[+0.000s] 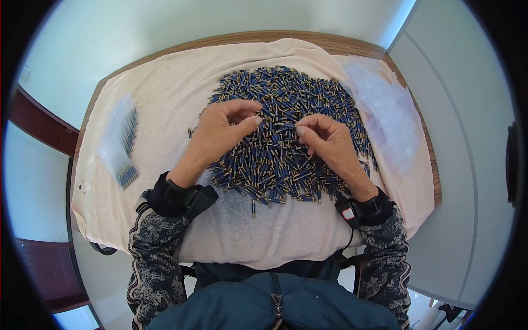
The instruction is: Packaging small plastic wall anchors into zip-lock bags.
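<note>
A wide heap of small dark blue cylinders with brass-coloured ends (258, 165) covers the middle of the cloth. Over its left part hovers my left hand (217, 132), thumb and forefinger apart with nothing visible between them. Facing it, my right hand (333, 146) pinches one blue cylinder (286, 126) between thumb and forefinger, its free end pointing left toward the other hand. Both hands are above the heap, apart from each other. My right hand's lower fingers are curled and partly hidden.
A pale cloth (159, 143) covers the wooden table (247, 37). At the left lie clear plastic bags (113, 137) with rows of the cylinders inside. More clear plastic bags (388, 113) are piled at the right. One loose cylinder (253, 209) lies near the front of the heap.
</note>
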{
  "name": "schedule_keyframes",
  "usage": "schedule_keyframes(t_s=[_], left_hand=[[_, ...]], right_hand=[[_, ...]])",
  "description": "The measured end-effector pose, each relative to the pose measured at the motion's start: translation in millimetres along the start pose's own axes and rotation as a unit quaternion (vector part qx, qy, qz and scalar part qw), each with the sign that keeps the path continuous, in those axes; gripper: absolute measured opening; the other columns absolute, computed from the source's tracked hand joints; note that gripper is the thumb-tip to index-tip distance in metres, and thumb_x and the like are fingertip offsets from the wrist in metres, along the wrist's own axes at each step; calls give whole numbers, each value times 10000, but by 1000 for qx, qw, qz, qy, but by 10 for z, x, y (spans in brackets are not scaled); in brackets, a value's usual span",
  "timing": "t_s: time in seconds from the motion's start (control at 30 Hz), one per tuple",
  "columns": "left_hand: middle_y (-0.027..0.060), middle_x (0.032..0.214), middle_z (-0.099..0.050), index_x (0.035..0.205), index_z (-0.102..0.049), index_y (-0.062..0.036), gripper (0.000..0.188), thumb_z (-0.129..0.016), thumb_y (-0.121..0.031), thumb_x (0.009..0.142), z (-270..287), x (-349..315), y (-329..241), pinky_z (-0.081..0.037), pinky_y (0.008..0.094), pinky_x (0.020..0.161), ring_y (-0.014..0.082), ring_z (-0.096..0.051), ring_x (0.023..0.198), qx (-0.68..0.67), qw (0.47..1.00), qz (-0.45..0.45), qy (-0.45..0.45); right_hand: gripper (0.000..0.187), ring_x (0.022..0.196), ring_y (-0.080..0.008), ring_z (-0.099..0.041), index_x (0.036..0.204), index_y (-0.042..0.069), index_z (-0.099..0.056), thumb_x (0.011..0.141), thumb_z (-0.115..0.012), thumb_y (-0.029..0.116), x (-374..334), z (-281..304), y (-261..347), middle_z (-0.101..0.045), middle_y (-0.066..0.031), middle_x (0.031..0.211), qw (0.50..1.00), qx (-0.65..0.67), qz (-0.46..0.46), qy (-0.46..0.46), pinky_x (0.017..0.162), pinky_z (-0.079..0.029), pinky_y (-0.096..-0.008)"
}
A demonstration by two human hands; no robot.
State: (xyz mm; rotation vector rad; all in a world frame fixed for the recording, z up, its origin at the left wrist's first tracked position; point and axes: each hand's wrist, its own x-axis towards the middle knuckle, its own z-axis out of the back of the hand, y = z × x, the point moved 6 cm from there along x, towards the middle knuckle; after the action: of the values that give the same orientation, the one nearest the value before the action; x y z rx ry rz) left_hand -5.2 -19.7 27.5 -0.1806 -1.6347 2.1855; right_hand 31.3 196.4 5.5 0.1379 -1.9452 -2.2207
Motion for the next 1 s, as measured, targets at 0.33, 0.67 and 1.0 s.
schedule_keyframes(t_s=[0.33, 0.67, 1.0], left_hand=[[152, 1008, -599, 1123, -615, -76, 447, -786, -271, 759, -221, -185, -78, -494, 407, 803, 340, -607, 914, 433, 899, -61, 37], [127, 897, -601, 948, -600, -36, 234, -710, -101, 753, -338, 85, 34, -515, 380, 708, 267, -628, 842, 401, 912, -85, 14], [18, 860, -619, 953, -634, -6, 161, -694, -93, 833, -115, 493, -55, -552, 242, 632, 83, -606, 814, -73, 992, 89, 56]], right_hand=[[218, 701, -102, -617, 1050, 36, -704, 912, -655, 198, -30, 294, 214, -709, -84, 828, 942, -276, 105, -159, 643, -488, -262], [189, 810, -314, -677, 962, 38, -719, 850, -658, 177, -93, 205, 308, -710, -152, 897, 909, -400, 120, 5, 723, -530, -365], [209, 865, -314, -668, 956, 50, -731, 841, -662, 211, -61, 1206, 323, -715, -140, 912, 829, -536, 87, -135, 780, -520, -395]])
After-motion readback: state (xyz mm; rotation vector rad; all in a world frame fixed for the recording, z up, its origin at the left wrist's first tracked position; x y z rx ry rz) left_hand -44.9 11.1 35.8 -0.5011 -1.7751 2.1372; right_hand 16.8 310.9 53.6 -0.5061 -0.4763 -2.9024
